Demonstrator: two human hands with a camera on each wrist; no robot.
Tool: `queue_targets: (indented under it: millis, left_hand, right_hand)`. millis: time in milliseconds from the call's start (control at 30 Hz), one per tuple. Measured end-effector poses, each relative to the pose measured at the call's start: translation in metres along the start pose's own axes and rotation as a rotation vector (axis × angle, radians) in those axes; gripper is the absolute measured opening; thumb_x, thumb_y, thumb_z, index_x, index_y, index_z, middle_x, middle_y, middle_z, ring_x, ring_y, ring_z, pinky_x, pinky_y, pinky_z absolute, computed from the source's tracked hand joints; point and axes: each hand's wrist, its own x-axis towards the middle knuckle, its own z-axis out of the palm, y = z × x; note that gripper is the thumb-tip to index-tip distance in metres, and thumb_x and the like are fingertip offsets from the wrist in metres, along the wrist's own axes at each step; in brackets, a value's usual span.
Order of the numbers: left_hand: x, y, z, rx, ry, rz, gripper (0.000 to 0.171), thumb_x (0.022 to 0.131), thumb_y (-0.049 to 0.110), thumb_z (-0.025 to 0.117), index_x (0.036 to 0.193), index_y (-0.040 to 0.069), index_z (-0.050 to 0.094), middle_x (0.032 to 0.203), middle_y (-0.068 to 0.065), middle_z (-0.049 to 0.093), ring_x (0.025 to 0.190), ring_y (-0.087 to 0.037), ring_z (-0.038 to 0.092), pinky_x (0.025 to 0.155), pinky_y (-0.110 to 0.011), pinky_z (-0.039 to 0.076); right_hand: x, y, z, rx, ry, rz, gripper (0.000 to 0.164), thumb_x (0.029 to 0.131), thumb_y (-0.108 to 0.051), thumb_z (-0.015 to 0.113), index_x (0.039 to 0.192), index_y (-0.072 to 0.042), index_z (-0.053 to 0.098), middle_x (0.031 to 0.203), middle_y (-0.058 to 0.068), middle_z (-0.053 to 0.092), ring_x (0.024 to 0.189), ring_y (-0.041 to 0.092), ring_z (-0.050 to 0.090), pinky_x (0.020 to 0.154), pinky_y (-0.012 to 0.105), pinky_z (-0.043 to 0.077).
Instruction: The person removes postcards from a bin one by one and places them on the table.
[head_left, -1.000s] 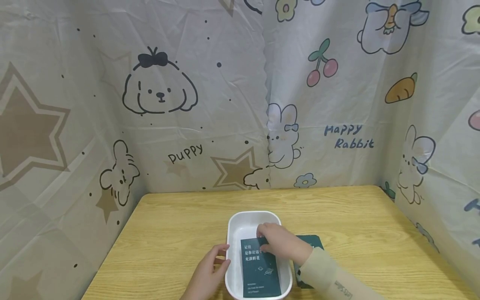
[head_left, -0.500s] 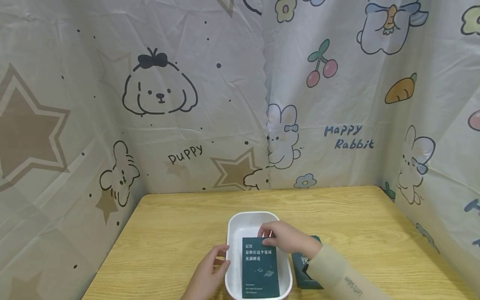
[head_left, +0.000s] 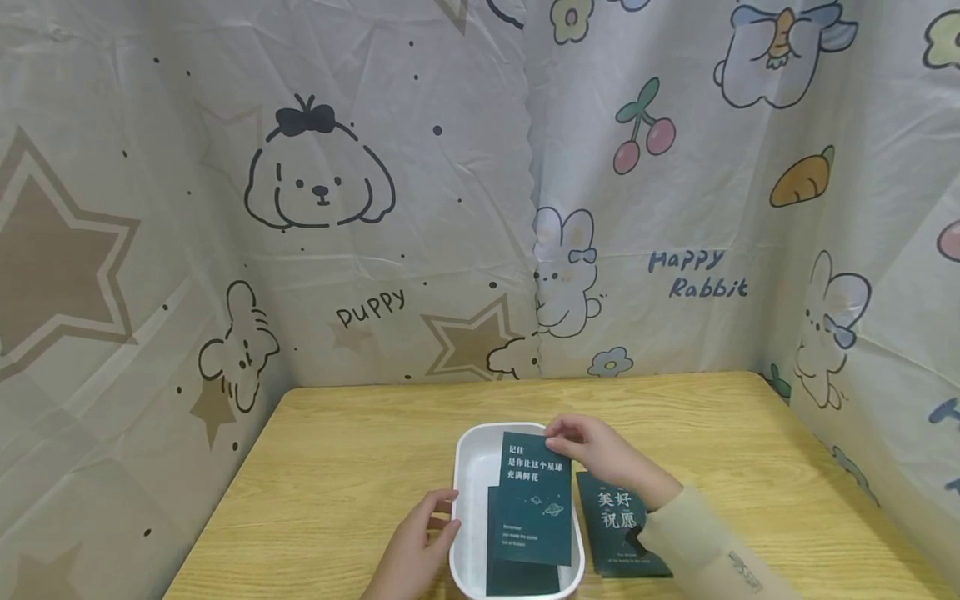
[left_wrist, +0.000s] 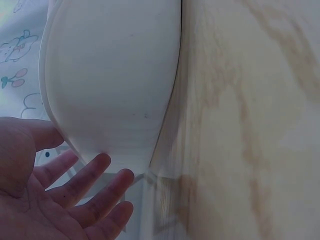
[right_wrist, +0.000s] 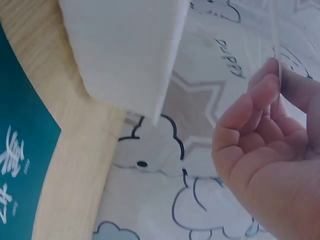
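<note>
My right hand pinches a dark green card with white Chinese lettering and planet drawings by its top right corner. Seen from the right wrist, the card is a thin pale edge between thumb and fingers. It is raised over a white plastic tray, where another dark green card lies partly hidden beneath it. My left hand has its loosely bent fingertips at the tray's left outer side. In the left wrist view, the thumb is at the rim and the fingers spread along the wall.
A second green card pile or booklet with white characters lies on the wooden table right of the tray, partly under the right sleeve. A cartoon-printed curtain stands behind the table and along both sides.
The right hand has lifted the lettered card up and to the right, uncovering the green card beneath in the tray. The left hand has stayed at the tray's side.
</note>
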Motion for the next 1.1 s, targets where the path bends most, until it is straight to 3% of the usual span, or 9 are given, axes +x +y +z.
queue_targets:
  millis: [133,500,767,1100]
  left_hand:
    - [-0.001,0.0,-0.001,0.003,0.008,0.041,0.036,0.094,0.024,0.058,0.128,0.014,0.052,0.113,-0.011,0.061,0.097,-0.024,0.059,0.081,-0.047,0.056]
    - [0.0,-0.002,0.001,0.003,0.047,0.121,0.034,0.094,0.017,0.058,0.127,0.009,0.053,0.109,-0.014,0.063,0.094,-0.024,0.06,0.078,-0.044,0.055]
    - [0.0,-0.004,0.001,0.003,0.041,0.117,0.034,0.093,0.016,0.058,0.126,0.009,0.053,0.109,-0.013,0.062,0.094,-0.025,0.06,0.078,-0.044,0.055]
    - [-0.001,-0.002,0.001,0.005,0.026,0.076,0.035,0.093,0.018,0.059,0.127,0.01,0.053,0.112,-0.013,0.061,0.095,-0.025,0.06,0.078,-0.045,0.056]
  right_hand:
    - [-0.004,0.003,-0.017,0.057,0.019,0.011,0.021,0.093,-0.03,0.058,0.103,-0.012,0.064,0.093,0.007,0.068,0.084,0.02,0.061,0.083,0.046,0.051]
    - [-0.016,0.022,-0.048,0.033,0.005,0.078,0.029,0.093,-0.035,0.057,0.105,-0.01,0.064,0.094,0.008,0.069,0.083,0.021,0.062,0.08,0.042,0.054]
    - [-0.027,0.037,-0.066,-0.024,-0.026,0.125,0.027,0.093,-0.033,0.058,0.105,-0.01,0.065,0.098,0.007,0.067,0.088,0.021,0.059,0.087,0.048,0.053]
    - [-0.032,0.068,-0.071,-0.037,-0.078,0.122,0.026,0.094,-0.032,0.058,0.101,-0.008,0.065,0.091,0.007,0.067,0.082,0.021,0.059,0.079,0.042,0.052]
